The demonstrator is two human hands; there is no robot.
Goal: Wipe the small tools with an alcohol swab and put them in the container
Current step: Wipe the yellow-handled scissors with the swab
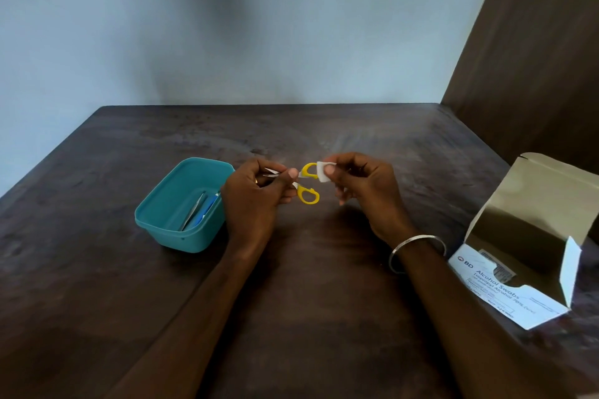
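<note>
While my left hand (256, 191) is pinching the small scissors (299, 183) by the blades above the counter (291, 285), my right hand (359, 188) is pinching the swab (322, 172) against one yellow handle. Two tools are already lying in the container (162, 204) toward the left edge; the scissors, I judge, are remaining.

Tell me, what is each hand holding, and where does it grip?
The left hand holds the yellow-handled scissors by the blades, near the pivot. The right hand pinches a white alcohol swab against the upper handle loop.
</note>
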